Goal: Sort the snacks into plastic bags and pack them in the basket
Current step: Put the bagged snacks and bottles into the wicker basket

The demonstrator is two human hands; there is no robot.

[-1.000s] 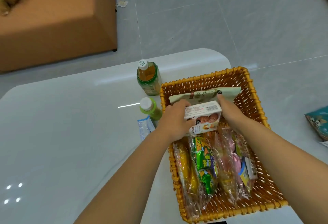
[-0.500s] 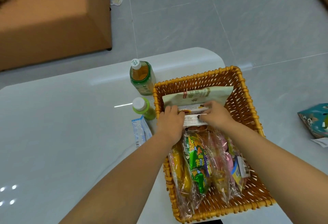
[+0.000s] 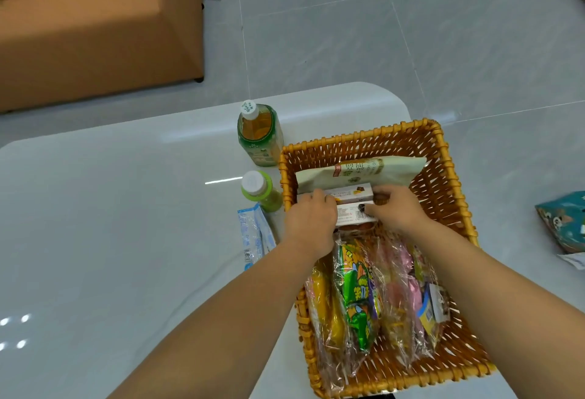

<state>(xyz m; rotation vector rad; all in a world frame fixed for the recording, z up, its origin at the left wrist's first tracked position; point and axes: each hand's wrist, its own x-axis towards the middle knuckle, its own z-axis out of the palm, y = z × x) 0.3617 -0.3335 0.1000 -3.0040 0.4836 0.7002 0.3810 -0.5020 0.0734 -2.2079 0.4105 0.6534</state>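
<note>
A wicker basket (image 3: 456, 196) stands on the white table's right part. Inside it, clear plastic bags (image 3: 357, 300) of colourful snacks lie along the near half. A pale green pouch (image 3: 361, 170) stands against the far side, with a white box (image 3: 345, 191) in front of it. My left hand (image 3: 311, 218) and right hand (image 3: 395, 208) both grip a second white snack box (image 3: 353, 213), pressed down between that box and the bags. The box's lower part is hidden.
Left of the basket stand a tea bottle (image 3: 259, 136) and a small green bottle (image 3: 259, 191); a blue-white packet (image 3: 254, 235) lies beside them. An orange sofa block (image 3: 95, 28) sits at the far left. A teal snack bag (image 3: 563, 221) lies on the floor, right.
Both hands have lowered the white snack box from above the basket down into it, in front of the pouch. A second white box now shows behind it.
</note>
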